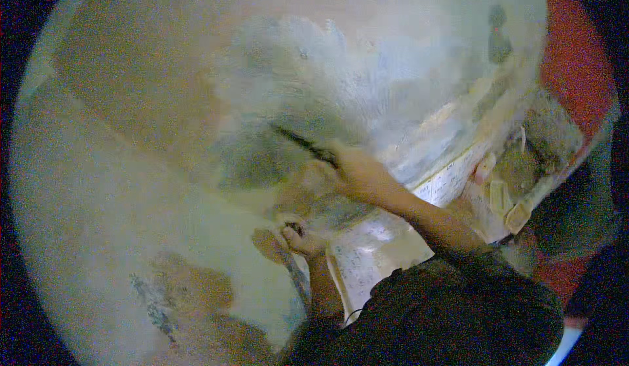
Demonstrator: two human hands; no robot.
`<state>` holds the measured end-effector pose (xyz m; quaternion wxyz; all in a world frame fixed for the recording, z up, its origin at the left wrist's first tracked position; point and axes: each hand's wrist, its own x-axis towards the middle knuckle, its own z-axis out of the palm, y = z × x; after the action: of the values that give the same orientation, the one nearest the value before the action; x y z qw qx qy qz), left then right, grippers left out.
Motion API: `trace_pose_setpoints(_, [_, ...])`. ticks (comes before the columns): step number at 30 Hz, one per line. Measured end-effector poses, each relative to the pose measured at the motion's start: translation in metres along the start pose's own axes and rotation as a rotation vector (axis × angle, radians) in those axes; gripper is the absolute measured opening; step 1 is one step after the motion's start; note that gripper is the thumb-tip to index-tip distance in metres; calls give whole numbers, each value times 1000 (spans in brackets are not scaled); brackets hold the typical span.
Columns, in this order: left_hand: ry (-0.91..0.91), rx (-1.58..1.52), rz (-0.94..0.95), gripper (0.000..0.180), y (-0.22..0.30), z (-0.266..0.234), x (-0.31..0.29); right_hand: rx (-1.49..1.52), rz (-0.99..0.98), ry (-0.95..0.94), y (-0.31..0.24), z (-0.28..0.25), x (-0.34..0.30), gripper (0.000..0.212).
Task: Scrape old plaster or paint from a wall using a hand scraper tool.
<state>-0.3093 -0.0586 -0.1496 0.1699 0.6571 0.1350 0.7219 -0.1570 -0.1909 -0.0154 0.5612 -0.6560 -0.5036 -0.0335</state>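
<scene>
A large pale surface (131, 189), smeared with grey, white and tan patches, fills most of the picture. My right hand (341, 173) reaches out over it, its fingers closed around a thin dark tool (298, 139) that points up and to the left. Its exact kind is too blurred to make out. The tool's tip lies over a grey-green patch (252, 160). Lower down, my left hand (306, 241) is curled closed near the papers. Something small and dark shows between its fingers, too unclear to name.
White sheets (367, 255) with markings lie beside my left forearm, and more marked paper (452, 176) lies beyond my right forearm. Farther right are a cluttered brownish area (534, 150) with small pale blocks (517, 217) and a red surface (580, 58).
</scene>
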Motion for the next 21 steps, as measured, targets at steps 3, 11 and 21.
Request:
trace_pose_setpoints(3, [-23,-415,-475,27,5,8,-5,-160,218,-52,11,-56,-29,29])
trace_pose_setpoints(11, [-439,514,174,60,74,40,124,184,740,175,67,-93,-89,19])
trace_pose_setpoints(21, [-37,681,17,65,71,41,154,420,720,121,59,-100,-94,12])
